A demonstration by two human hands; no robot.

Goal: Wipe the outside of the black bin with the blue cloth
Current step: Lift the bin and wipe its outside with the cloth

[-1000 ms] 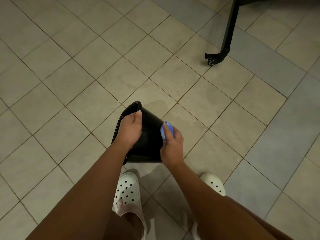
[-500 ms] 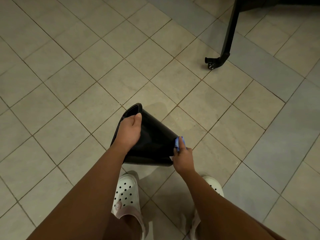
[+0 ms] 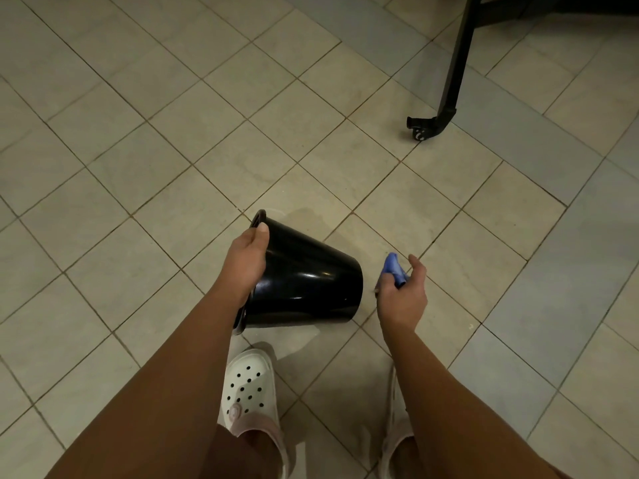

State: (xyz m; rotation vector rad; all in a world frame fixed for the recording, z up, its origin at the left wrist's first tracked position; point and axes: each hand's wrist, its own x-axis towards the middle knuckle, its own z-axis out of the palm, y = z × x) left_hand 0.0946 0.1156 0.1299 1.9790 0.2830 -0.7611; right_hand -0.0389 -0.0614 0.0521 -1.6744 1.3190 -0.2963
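Holds the black bin point(image 3: 311, 288) on its side at the lower centre of the frame, mouth turned to the left edge, base turned to the right, over the tiled floor point(image 3: 155, 167). Cannot tell whether it touches the tiles. Grips its rim with the left hand point(image 3: 247, 262): thumb laid along the glossy outer wall near the upper edge of the mouth, other fingers hidden behind the rim. Pinches the blue cloth point(image 3: 394, 269), bunched up, in the curled fingers of the right hand point(image 3: 403, 299), just to the right of the bin's base and apart from it, with bare tile showing between the two. Stands in a white clog point(image 3: 247, 385) with round holes, directly below the bin at the bottom centre, and in a second clog point(image 3: 394, 426) largely covered by the right forearm. Faces a black frame leg point(image 3: 453, 63) ending in a small caster point(image 3: 420, 131) at the upper right, well apart from bin and hands.
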